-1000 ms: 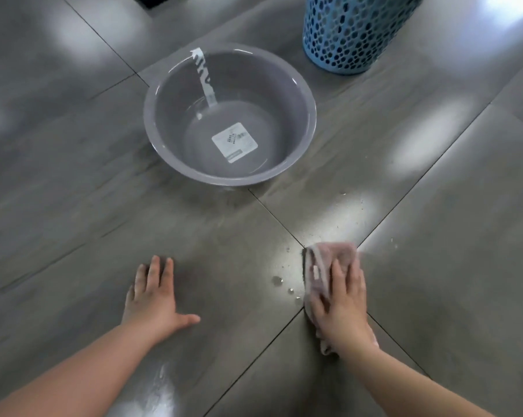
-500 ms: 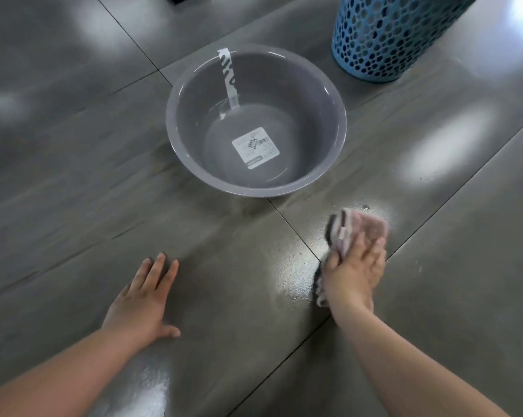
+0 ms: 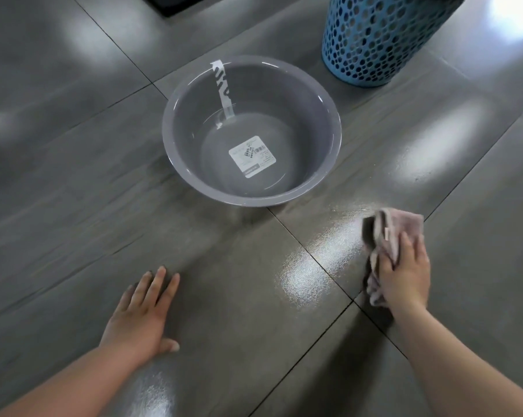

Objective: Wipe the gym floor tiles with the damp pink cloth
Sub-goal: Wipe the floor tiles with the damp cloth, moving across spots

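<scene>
Cloth: my pink cloth [image 3: 397, 233] lies bunched on the floor tiles [image 3: 73, 191] to the right, just past the crossing of the grout lines, with its far edge poking out beyond my fingers.
Right hand: my right hand [image 3: 404, 275] lies palm-down on top of the cloth, fingers loosely curled over its folds, pressing it to the tile instead of pinching it; I judge that spreads the pressure for a wipe.
Left hand: my left hand [image 3: 143, 314] is open and flat on the bare tile at near left, holding nothing, fingers pointing away from me; I take it as my prop while I lean forward.
Basin: the grey basin [image 3: 176, 164] sits just beyond the wiped patch, water in it, close enough for rinsing.
Basket: the blue basket [image 3: 374, 40] stands far right, apart from the basin.
Wet patch: a shiny film [image 3: 311, 266] lies just left of the cloth.
</scene>
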